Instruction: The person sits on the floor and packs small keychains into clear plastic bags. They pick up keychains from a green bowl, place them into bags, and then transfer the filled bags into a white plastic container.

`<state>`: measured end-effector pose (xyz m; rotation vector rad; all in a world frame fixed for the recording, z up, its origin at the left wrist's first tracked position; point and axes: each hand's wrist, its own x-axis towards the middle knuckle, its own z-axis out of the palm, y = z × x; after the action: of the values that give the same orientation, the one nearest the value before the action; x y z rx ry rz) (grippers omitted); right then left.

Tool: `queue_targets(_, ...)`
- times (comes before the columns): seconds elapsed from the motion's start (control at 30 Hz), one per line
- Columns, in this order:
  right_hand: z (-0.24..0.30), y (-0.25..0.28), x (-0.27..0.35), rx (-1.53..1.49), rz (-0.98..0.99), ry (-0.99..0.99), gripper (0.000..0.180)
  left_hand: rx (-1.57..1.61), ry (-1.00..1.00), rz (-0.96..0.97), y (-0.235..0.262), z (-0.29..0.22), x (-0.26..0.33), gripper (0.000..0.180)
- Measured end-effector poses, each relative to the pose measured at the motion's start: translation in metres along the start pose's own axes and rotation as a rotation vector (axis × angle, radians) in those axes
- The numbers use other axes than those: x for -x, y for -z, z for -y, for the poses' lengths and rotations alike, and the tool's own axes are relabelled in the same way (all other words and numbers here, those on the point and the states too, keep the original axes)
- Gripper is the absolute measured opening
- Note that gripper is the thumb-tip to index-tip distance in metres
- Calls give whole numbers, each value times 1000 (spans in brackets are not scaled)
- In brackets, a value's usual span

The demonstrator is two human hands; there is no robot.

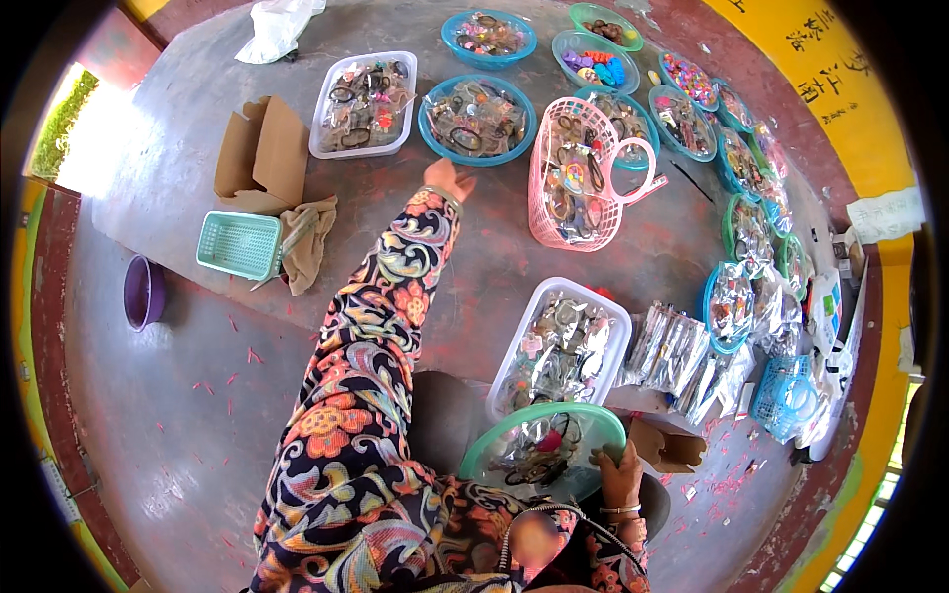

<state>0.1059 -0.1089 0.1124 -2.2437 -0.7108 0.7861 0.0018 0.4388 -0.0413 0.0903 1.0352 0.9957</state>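
My left arm, in a dark flowered sleeve, stretches far across the table. At its end my left hand (450, 181) is at the near rim of a blue bowl (531, 128) full of small bagged items that look like hair ties. A thumb stands apart from the foreshortened fingers, and nothing shows in them. Low in front of me, my right hand (621, 477) grips the right rim of a green basin (476, 457). That basin is tilted and holds bagged hair ties (539, 450). Just beyond it is a white tray (502, 381) of similar packets.
A pink basket (544, 212) with a handle stands right of the blue bowl. Left are a white tray (318, 138), a cardboard box (282, 148), a green basket (237, 245) and a cloth (308, 237). Several filled bowls line the right; a purple bucket (144, 294) sits far left.
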Motion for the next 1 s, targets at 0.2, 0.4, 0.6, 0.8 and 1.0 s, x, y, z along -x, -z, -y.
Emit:
queue_targets(0.2,-4,7,-4,90,2,74,13,-1488,-940,81,-15,-6,-13,25)
queue_targets(0.4,-3,5,-4,86,-15,44,16,-1619,-990,136,-37,-28,-10,29)
queue_targets(0.6,-9,4,-3,79,-21,96,18,-116,-416,-149,22,-51,-46,32)
queue_targets(0.8,-9,4,-5,107,-6,57,19,213,-301,-263,62,-97,-68,28)
queue_targets(1.0,6,0,-8,-55,35,30,20,285,-286,-148,86,-107,-71,24)
